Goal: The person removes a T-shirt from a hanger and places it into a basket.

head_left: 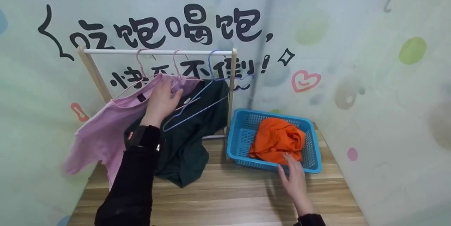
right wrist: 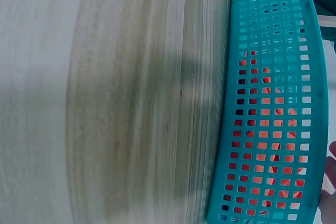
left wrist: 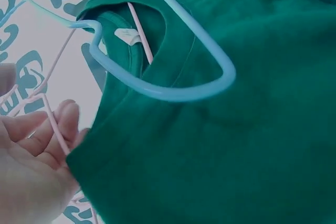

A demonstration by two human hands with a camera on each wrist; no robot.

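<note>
My left hand (head_left: 162, 101) is among the hanging clothes, between a pink shirt (head_left: 98, 124) and a dark green shirt (head_left: 186, 155). Its fingers are extended at the pink collar, thumb spread apart. In the left wrist view, the loosely bent fingers of this hand (left wrist: 39, 166) lie beside a pink hanger (left wrist: 54, 124) whose arm enters the green shirt (left wrist: 236, 145). A bare blue hanger (left wrist: 173, 94) hangs in front of that shirt. My right hand (head_left: 294, 180) reaches over the near rim of a blue basket (head_left: 243, 141), fingertips at a crumpled orange garment (head_left: 276, 139).
A small rack with a white rail (head_left: 123, 52) and wooden posts (head_left: 232, 88) stands against the patterned wall (head_left: 370, 36). The basket sits right beside its right post, on the wood-grain tabletop (head_left: 232, 198). Walls close in at left and right.
</note>
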